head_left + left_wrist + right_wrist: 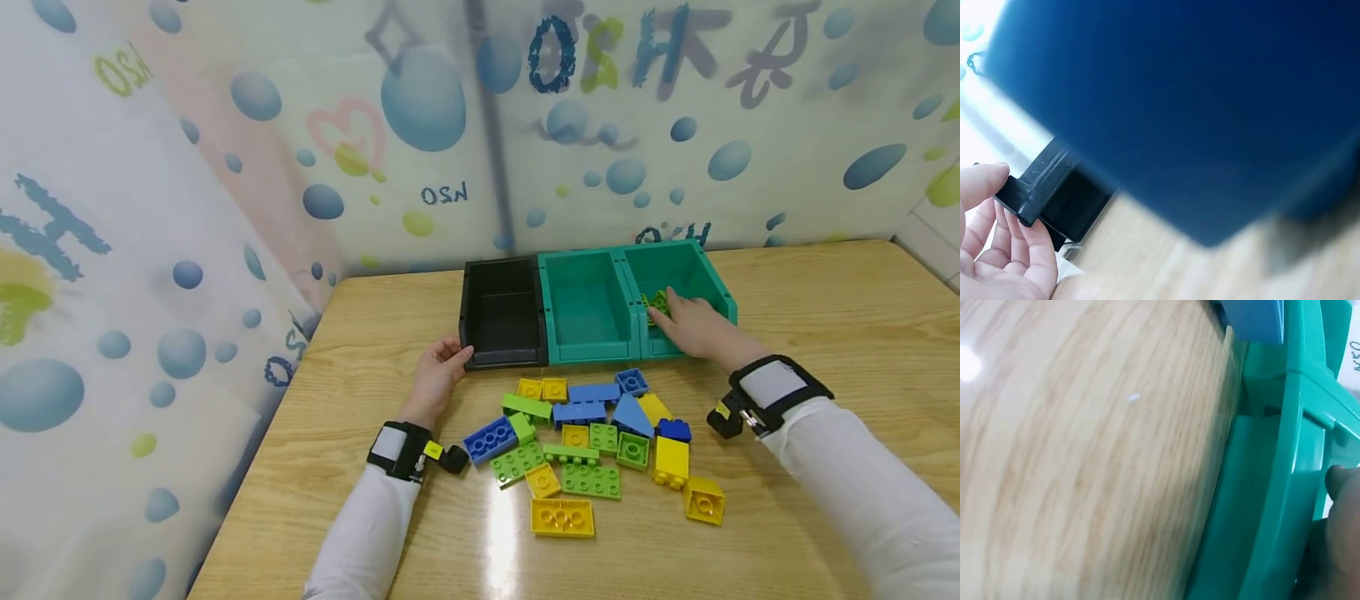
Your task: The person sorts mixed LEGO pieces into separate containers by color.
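My left hand (437,379) pinches the front left corner of a black bin (504,310). In the left wrist view its thumb lies on top of the rim and the fingers are underneath. My right hand (699,325) reaches over the front wall into the right green bin (675,265). Its thumb and forefinger are at green toy bricks (658,298) beside the divider; the other fingertips are hidden, and whether it grips the bricks is unclear. The right wrist view shows only part of this hand (1344,519) at the green rim.
A middle green bin (588,304) stands between the other two. Before the bins lie several loose toy bricks: blue (491,439), green (591,481) and yellow (562,517), with a blue sloped piece (632,415). A patterned curtain (420,100) hangs behind the wooden table (300,500).
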Demonstrator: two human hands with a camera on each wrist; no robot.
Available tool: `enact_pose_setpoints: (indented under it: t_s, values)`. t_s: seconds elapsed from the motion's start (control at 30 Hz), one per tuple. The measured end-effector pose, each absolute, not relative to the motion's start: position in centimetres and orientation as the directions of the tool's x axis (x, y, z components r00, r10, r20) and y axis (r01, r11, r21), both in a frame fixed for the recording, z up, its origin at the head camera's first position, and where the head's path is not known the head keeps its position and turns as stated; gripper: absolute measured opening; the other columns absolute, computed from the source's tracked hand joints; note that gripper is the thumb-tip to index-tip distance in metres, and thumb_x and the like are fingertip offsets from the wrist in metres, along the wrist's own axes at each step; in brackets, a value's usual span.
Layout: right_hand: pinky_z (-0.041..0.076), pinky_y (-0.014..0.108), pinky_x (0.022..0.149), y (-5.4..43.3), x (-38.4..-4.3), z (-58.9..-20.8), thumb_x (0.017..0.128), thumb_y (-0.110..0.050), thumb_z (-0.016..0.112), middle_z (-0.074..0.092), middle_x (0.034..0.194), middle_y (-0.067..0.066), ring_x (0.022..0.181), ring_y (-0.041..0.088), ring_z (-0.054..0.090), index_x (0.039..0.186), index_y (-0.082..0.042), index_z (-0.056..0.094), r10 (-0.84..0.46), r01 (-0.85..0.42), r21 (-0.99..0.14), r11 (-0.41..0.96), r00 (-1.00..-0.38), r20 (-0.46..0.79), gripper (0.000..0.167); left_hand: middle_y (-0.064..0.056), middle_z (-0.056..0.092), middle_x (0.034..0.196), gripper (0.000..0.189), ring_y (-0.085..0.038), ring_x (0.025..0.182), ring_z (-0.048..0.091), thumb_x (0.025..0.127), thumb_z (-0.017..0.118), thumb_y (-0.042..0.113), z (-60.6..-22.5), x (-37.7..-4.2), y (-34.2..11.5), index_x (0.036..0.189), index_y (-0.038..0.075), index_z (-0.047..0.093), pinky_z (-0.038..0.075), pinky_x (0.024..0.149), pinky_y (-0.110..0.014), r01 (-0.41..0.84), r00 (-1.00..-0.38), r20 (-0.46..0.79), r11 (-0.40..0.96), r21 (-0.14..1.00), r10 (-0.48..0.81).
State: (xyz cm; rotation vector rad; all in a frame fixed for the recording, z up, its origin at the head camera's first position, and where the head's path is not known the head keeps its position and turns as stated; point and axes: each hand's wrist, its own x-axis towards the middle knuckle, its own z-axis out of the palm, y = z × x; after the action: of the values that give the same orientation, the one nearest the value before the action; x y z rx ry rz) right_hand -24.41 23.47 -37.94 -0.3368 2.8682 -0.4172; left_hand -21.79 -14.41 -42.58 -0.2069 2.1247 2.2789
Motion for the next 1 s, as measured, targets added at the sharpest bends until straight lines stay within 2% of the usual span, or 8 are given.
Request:
enact_pose_setpoints:
  t_s: [0.13, 0.27, 0.43, 0.63, 0.7, 0.77, 0.87, 1.0]
  values:
    - [0.016, 0.059, 0.110, 23.6, -23.9, -37.8, 0.103, -0.039, 0.028, 0.016, 0.145, 0.041, 0.133, 0.055, 0.016, 0.141, 0.018, 0.011, -0.261, -0.205, -0.344, 0.916, -0.957, -0.123, 0.071, 0.003, 0.046, 0.082, 0.008, -0.008, 0.070, 0.044, 0.090, 0.062, 0.007, -42.6, -21.8, -14.4, 0.094, 0.009, 0.055, 0.038, 0.058, -0.017, -0.116, -0.990, -0.122, -0.083, 0.990, -0.073]
    - [0.021, 0.061, 0.107, 23.9, -22.8, -37.7, 0.100, -0.025, 0.044, 0.030, 0.142, 0.037, 0.130, 0.053, 0.026, 0.140, 0.013, 0.029, -0.300, -0.289, -0.389, 0.875, -0.953, 0.033, 0.057, 0.003, 0.046, 0.084, 0.009, -0.008, 0.071, 0.043, 0.090, 0.062, 0.007, -42.6, -21.8, -14.4, 0.094, 0.011, 0.055, 0.038, 0.059, -0.018, -0.124, -0.989, -0.130, -0.083, 0.989, -0.077]
    - [0.027, 0.062, 0.102, 24.3, -21.2, -38.1, 0.098, -0.015, 0.050, 0.042, 0.133, 0.033, 0.124, 0.050, 0.035, 0.127, 0.009, 0.049, -0.330, -0.388, -0.443, 0.808, -0.922, 0.204, 0.038, 0.004, 0.047, 0.084, 0.009, -0.007, 0.070, 0.044, 0.090, 0.062, 0.006, -42.5, -21.8, -14.4, 0.094, 0.011, 0.055, 0.039, 0.059, -0.018, -0.114, -0.989, -0.121, -0.080, 0.990, -0.082]
    - [0.035, 0.062, 0.092, 24.9, -19.0, -38.8, 0.096, -0.010, 0.052, 0.050, 0.124, 0.028, 0.114, 0.046, 0.043, 0.114, 0.006, 0.060, -0.324, -0.457, -0.511, 0.728, -0.887, 0.330, 0.025, 0.003, 0.047, 0.082, 0.009, -0.008, 0.069, 0.044, 0.090, 0.062, 0.005, -42.6, -21.6, -14.3, 0.094, 0.009, 0.055, 0.039, 0.059, -0.018, -0.111, -0.990, -0.117, -0.077, 0.991, -0.076]
    - [0.041, 0.052, 0.090, 25.1, -18.2, -38.9, 0.097, -0.011, 0.051, 0.055, 0.119, 0.024, 0.110, 0.034, 0.050, 0.112, 0.003, 0.062, -0.304, -0.451, -0.549, 0.703, -0.889, 0.341, 0.023, 0.003, 0.047, 0.083, 0.009, -0.009, 0.070, 0.044, 0.090, 0.062, 0.006, -42.6, -21.6, -14.3, 0.095, 0.009, 0.056, 0.039, 0.059, -0.018, -0.113, -0.990, -0.118, -0.075, 0.991, -0.076]
    - [0.046, 0.034, 0.089, 25.4, -17.5, -39.1, 0.098, -0.011, 0.050, 0.060, 0.114, 0.021, 0.104, 0.013, 0.054, 0.110, 0.002, 0.063, -0.285, -0.438, -0.592, 0.676, -0.897, 0.338, 0.022, 0.003, 0.048, 0.084, 0.009, -0.009, 0.072, 0.044, 0.090, 0.062, 0.007, -42.6, -21.7, -14.3, 0.095, 0.010, 0.056, 0.039, 0.060, -0.018, -0.114, -0.990, -0.119, -0.070, 0.991, -0.074]
    - [0.040, 0.009, 0.079, 25.8, -16.4, -39.3, 0.098, -0.011, 0.049, 0.066, 0.105, 0.016, 0.092, -0.015, 0.045, 0.108, 0.000, 0.065, -0.274, -0.415, -0.621, 0.664, -0.909, 0.314, 0.022, 0.003, 0.048, 0.085, 0.009, -0.009, 0.072, 0.044, 0.090, 0.062, 0.008, -42.5, -21.8, -14.3, 0.096, 0.010, 0.056, 0.040, 0.060, -0.018, -0.116, -0.990, -0.121, -0.062, 0.991, -0.076]
    - [0.041, 0.006, 0.074, 26.0, -15.6, -39.5, 0.099, -0.011, 0.048, 0.068, 0.100, 0.015, 0.085, -0.016, 0.047, 0.107, 0.001, 0.065, -0.298, -0.399, -0.637, 0.659, -0.917, 0.266, 0.023, 0.003, 0.047, 0.084, 0.009, -0.008, 0.070, 0.044, 0.090, 0.062, 0.007, -42.6, -21.8, -14.4, 0.095, 0.010, 0.055, 0.039, 0.059, -0.018, -0.118, -0.989, -0.124, -0.069, 0.991, -0.082]
